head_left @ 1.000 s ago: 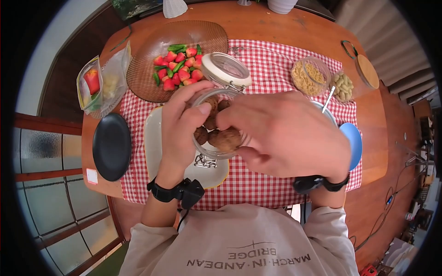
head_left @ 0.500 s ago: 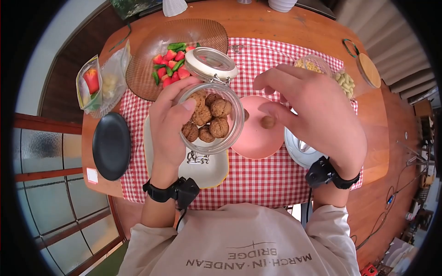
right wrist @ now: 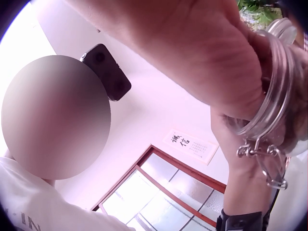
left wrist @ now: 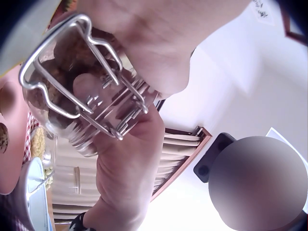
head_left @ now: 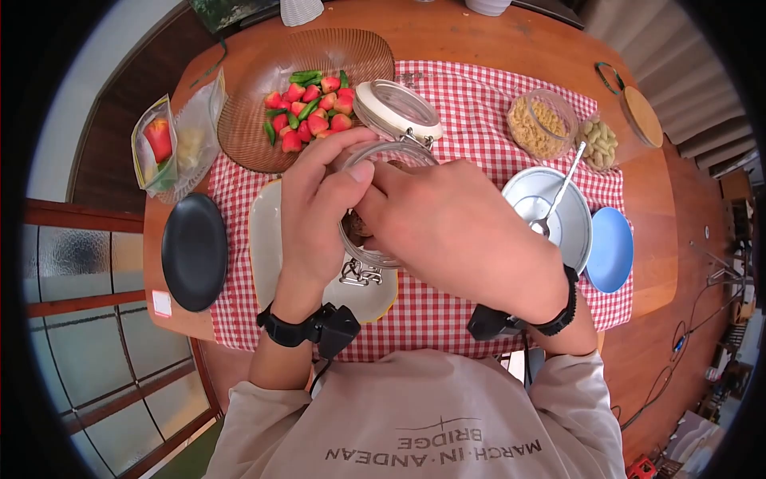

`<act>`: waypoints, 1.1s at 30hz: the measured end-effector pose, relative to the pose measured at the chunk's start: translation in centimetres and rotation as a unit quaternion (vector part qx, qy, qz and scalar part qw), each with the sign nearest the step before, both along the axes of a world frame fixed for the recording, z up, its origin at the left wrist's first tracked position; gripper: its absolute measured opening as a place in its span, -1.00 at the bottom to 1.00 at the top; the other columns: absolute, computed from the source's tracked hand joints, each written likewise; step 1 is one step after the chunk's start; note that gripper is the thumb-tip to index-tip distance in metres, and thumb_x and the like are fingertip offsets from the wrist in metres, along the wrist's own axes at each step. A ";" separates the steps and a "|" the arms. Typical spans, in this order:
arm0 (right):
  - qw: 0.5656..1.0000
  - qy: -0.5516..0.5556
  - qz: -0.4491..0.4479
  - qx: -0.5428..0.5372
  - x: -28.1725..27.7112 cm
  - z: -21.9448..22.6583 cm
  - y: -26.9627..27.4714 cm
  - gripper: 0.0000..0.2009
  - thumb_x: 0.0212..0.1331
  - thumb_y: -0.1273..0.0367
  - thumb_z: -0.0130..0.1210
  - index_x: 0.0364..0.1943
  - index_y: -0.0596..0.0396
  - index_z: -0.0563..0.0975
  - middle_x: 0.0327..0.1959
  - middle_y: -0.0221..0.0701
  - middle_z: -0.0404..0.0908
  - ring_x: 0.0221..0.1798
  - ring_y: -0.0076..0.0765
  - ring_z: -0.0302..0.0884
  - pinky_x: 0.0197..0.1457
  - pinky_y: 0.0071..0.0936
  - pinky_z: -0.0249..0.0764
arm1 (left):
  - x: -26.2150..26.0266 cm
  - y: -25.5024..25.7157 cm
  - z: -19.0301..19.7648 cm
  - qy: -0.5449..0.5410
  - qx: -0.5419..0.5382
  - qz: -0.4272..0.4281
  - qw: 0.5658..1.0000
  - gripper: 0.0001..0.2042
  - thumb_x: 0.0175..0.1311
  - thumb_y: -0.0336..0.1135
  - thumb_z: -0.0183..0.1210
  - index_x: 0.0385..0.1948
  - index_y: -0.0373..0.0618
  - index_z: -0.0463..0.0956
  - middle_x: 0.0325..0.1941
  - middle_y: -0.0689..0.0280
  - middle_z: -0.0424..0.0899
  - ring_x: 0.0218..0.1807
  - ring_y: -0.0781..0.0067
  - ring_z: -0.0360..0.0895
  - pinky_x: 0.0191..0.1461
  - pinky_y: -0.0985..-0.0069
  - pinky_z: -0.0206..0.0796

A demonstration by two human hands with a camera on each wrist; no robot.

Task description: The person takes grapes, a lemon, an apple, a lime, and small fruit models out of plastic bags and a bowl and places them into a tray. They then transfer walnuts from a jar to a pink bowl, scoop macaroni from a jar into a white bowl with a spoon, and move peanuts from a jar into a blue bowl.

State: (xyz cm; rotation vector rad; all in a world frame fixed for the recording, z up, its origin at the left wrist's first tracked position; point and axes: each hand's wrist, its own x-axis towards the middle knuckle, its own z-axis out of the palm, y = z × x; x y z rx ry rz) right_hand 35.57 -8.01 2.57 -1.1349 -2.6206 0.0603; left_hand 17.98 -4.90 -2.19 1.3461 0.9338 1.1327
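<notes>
My left hand [head_left: 315, 215] grips a clear glass jar [head_left: 373, 257] from its left side. The jar's hinged lid [head_left: 399, 110] hangs open at the far side, and its wire clasp [head_left: 361, 273] faces me. Brown walnuts [head_left: 355, 226] lie inside. Reaching in through the mouth, my right hand [head_left: 475, 235] has its fingers inside the jar. A fingertip [left wrist: 86, 85] shows through the glass against the walnuts in the left wrist view; I cannot tell whether the fingers pinch one. A pink plate [left wrist: 14, 144] with walnuts [left wrist: 3, 136] appears at that view's left edge.
A cream dish [head_left: 267, 263] lies below the jar, a black plate [head_left: 194, 254] left of it. On the right are a white bowl [head_left: 576, 231] with a spoon [head_left: 565, 185] and a blue plate [head_left: 611, 251]. Behind stands a ribbed platter [head_left: 247, 132] of red and green produce.
My right hand came out of the jar and over the pink plate, where walnuts showed, then returned into the jar. The left hand shifted the jar slightly left and back right.
</notes>
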 end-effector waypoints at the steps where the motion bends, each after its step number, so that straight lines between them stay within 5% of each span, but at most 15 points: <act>1: 1.000 0.015 0.004 -0.005 0.2 0.2 0.1 -0.76 0.04 0.40 0.28 -0.20 0.15 0.55 -0.30 -0.35 0.62 -0.37 -0.23 0.68 -0.42 -0.30 0.57 | -0.1 -0.1 0.1 -0.005 -0.016 -0.004 1.000 -0.60 0.28 -0.30 0.12 0.08 -0.38 0.56 -0.08 0.23 0.68 -0.08 0.52 0.57 0.07 0.57 0.37; 7: 0.991 0.124 0.046 -0.012 3.6 3.8 -0.1 -0.62 -0.04 0.37 0.36 -0.07 0.07 0.59 -0.24 -0.37 0.67 -0.36 -0.22 0.67 -0.36 -0.31 0.55 | -1.8 0.1 0.0 -0.036 -0.039 0.036 0.998 -0.54 0.28 -0.19 0.10 0.08 -0.41 0.56 -0.08 0.17 0.71 -0.07 0.50 0.60 0.09 0.59 0.37; 9: 0.988 0.133 -0.043 -0.067 5.0 4.9 -0.5 -0.63 -0.05 0.39 0.35 -0.07 0.06 0.61 -0.22 -0.34 0.69 -0.35 -0.18 0.67 -0.34 -0.35 0.56 | -1.6 -0.3 0.6 -0.057 -0.026 0.043 0.997 -0.49 0.27 -0.14 0.07 0.08 -0.45 0.54 -0.03 0.11 0.71 -0.01 0.43 0.65 0.12 0.56 0.43; 15: 0.970 -0.034 -0.134 -0.198 6.0 2.5 0.9 -0.74 0.03 0.42 0.28 -0.14 0.09 0.61 -0.27 -0.26 0.72 -0.18 -0.02 0.67 -0.10 -0.15 0.55 | -2.2 -0.3 0.8 -0.091 -0.005 0.041 0.995 -0.47 0.27 -0.15 0.07 0.08 -0.52 0.48 0.01 0.03 0.70 0.02 0.32 0.69 0.18 0.46 0.49; 20: 0.986 -0.037 -0.113 -0.120 5.6 2.5 1.1 -0.70 0.01 0.45 0.28 -0.09 0.07 0.61 -0.21 -0.34 0.70 -0.19 -0.06 0.65 -0.12 -0.18 0.55 | -2.5 -0.1 0.1 -0.046 -0.019 0.021 0.999 -0.36 0.27 -0.08 0.06 0.18 -0.59 0.40 0.12 -0.12 0.64 0.11 0.13 0.67 0.25 0.32 0.51; 22: 0.996 0.058 -0.050 -0.056 4.9 3.2 0.8 -0.67 -0.06 0.48 0.31 -0.11 0.06 0.61 -0.22 -0.38 0.69 -0.25 -0.12 0.65 -0.24 -0.24 0.56 | -2.2 -0.5 -0.3 -0.074 -0.017 0.021 0.997 -0.53 0.25 -0.26 0.11 0.10 -0.47 0.51 0.04 0.07 0.69 0.10 0.37 0.63 0.24 0.47 0.40; 25: 0.994 0.109 0.020 -0.011 3.3 2.8 0.1 -0.68 -0.08 0.47 0.31 -0.14 0.08 0.61 -0.25 -0.40 0.68 -0.33 -0.17 0.65 -0.35 -0.28 0.55 | -1.9 -1.1 -0.1 -0.011 -0.001 0.033 0.999 -0.55 0.23 -0.33 0.13 0.11 -0.44 0.52 0.09 0.07 0.65 0.17 0.37 0.58 0.26 0.48 0.36; 31: 0.998 -0.042 -0.048 -0.013 0.0 0.4 -1.1 -0.81 0.06 0.45 0.19 -0.20 0.06 0.59 -0.19 -0.43 0.64 -0.33 -0.29 0.69 -0.39 -0.38 0.59 | -1.2 -1.8 -0.4 -0.008 0.012 0.033 0.999 -0.55 0.21 -0.32 0.16 0.12 -0.40 0.53 0.07 0.14 0.59 0.13 0.37 0.58 0.22 0.48 0.36; 33: 0.997 -0.057 -0.035 0.043 -0.4 0.0 -1.3 -0.85 0.00 0.45 0.21 -0.30 0.14 0.61 -0.40 -0.35 0.62 -0.42 -0.30 0.70 -0.49 -0.38 0.54 | -1.2 -2.0 -0.4 0.005 0.026 0.037 0.999 -0.54 0.21 -0.30 0.16 0.11 -0.40 0.54 0.05 0.15 0.58 0.11 0.37 0.58 0.20 0.48 0.36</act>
